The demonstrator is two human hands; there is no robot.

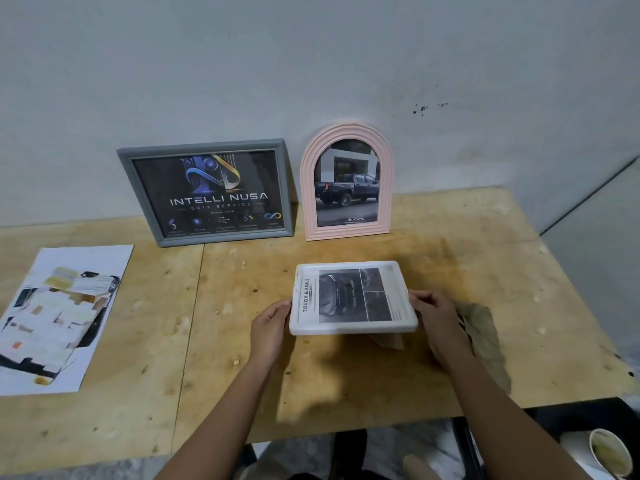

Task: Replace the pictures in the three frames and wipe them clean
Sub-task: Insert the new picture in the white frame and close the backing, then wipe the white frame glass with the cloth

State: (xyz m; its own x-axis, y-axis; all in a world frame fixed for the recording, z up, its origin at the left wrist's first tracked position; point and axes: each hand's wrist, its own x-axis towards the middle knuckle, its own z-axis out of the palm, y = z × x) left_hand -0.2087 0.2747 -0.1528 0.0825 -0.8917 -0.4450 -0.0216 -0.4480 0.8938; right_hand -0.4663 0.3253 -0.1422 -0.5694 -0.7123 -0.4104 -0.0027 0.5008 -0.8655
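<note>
A white frame (353, 326) with a dark car picture and the words "TOUGH & AGILE" is held face up above the wooden table (346, 386). My left hand (272, 323) grips its left edge and my right hand (434, 313) grips its right edge. A brown stand leg pokes out under the frame. At the back, a grey frame (207, 147) with an "INTELLI NUSA" poster leans on the wall. Beside it a pink arched frame (346, 131) with a truck picture also leans on the wall.
A loose printed sheet (59, 317) lies flat at the table's left. A grey-brown cloth (485, 341) lies on the table behind my right hand. A paper cup (609, 452) sits below the table's right edge.
</note>
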